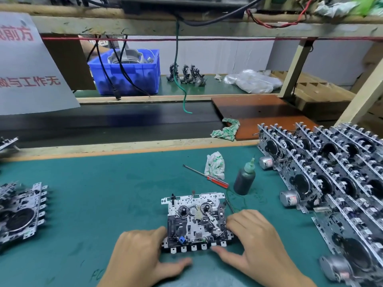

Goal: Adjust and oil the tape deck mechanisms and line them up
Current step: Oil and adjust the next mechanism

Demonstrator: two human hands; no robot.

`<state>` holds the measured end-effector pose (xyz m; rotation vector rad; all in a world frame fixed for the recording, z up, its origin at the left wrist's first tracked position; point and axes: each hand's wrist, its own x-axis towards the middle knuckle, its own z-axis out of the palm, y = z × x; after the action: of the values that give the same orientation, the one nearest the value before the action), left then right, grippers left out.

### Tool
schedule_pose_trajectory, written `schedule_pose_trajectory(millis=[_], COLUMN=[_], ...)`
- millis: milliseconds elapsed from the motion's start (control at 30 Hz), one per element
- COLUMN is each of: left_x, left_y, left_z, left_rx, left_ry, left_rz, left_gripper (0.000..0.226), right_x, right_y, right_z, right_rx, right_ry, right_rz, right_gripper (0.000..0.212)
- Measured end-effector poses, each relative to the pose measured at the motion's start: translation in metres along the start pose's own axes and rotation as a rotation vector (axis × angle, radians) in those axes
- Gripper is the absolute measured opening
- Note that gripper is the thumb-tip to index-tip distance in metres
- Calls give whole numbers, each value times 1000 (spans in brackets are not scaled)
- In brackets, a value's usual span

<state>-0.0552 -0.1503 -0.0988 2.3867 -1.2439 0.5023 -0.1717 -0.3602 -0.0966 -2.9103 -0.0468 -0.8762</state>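
Green felt covers the counter (103, 193), which runs back to a wooden lip and a dark conveyor belt beyond. Near the front edge, about midway along, lies the silver-and-black metal tape deck mechanism (196, 220), flat, reels facing up, its row of white tabs toward the person. The left hand (141, 255) rests at its left side, fingers touching the frame and thumb stretched along the felt below the tabs. The right hand (255, 243) covers its right end, fingertips on the frame, thumb reaching under the tab row; neither hand plainly clamps it.

Judged from this, the step is steadying and adjusting the mechanism. Keep it flat, press on the frame rather than the reels, and oil sparingly from the dark squeeze bottle with the green nozzle (244, 179), standing behind the right hand beside the red-handled screwdriver (207, 177). Finished-looking mechanisms (331, 172) stand in rows along the right edge.
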Motion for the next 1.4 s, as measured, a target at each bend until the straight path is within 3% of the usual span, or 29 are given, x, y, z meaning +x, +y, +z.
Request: schedule_pose_trajectory(millis=[200, 467, 667, 867, 1000, 1200, 1267, 1400], left_x=[1, 1, -4, -5, -5, -4, -1, 1], left_y=[15, 3, 7, 18, 18, 21, 16, 1], left_z=[7, 2, -1, 2, 0, 2, 1, -8], left_rx=[-2, -32, -80, -25, -12, -35, -33, -3], left_ry=[53, -48, -75, -78, -39, 7, -5, -96], left_rz=[-171, -115, -24, -189, -208, -264, -242, -29], left_gripper=[65, 81, 62, 63, 61, 59, 56, 55], right_x=[0, 0, -1, 1, -1, -2, -2, -2], right_y=[-4, -6, -6, 1, 0, -1, -3, -4], right_z=[-1, 2, 4, 1, 2, -1, 0, 3], right_rx=[46, 6, -41, 17, -21, 120, 109, -1], right_ry=[3, 25, 20, -30, -27, -42, -37, -9], right_rz=[14, 40, 80, -7, -29, -10, -13, 18], right_gripper=[49, 47, 53, 45, 46, 50, 49, 49])
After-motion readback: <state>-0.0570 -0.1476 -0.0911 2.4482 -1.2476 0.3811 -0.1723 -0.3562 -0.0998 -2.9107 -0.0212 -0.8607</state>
